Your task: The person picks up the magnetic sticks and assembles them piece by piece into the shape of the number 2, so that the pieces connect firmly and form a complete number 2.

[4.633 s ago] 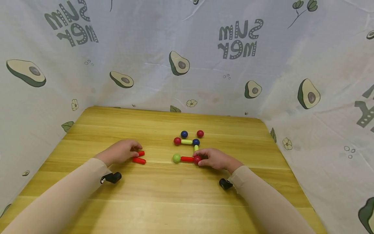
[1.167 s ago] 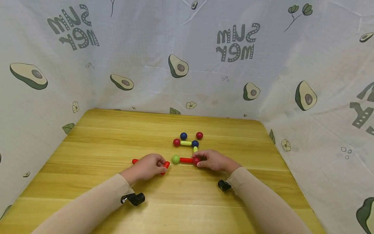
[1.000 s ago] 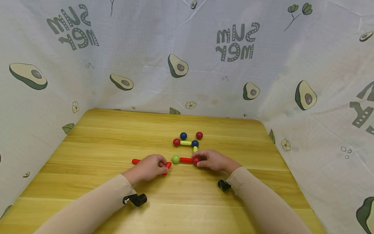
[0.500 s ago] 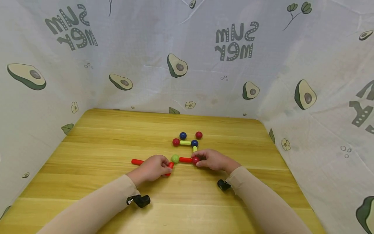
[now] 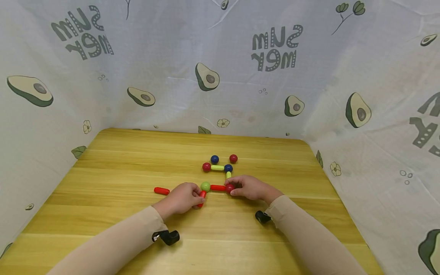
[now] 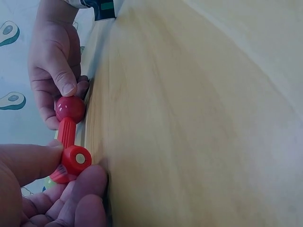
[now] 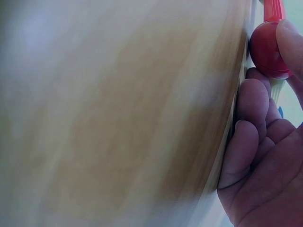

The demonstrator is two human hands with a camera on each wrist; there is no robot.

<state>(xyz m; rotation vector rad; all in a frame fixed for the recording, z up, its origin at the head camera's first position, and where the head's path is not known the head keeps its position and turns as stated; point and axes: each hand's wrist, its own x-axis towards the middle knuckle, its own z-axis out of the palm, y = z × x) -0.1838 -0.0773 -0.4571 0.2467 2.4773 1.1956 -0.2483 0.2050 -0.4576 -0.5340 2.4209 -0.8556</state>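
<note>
Wooden table [image 5: 220, 244] beneath the left hand [image 5: 183, 196]; avocado-print cloth [image 5: 172, 46] behind, perhaps touching it.

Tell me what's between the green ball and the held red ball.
A red rod links the green ball to the red ball, as the head view shows.

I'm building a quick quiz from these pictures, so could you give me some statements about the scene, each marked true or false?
1. The left grip pinches a red rod. True.
2. A second red rod runs between the green ball and the red ball at the right grip. True.
3. The right grip holds a blue ball. False: it holds that red ball.
4. A third red rod lies left of the left grip in the head view. True.
5. Three green balls are in view. False: only one is.
6. Both sleeves are black. False: the sleeves are beige.
</note>
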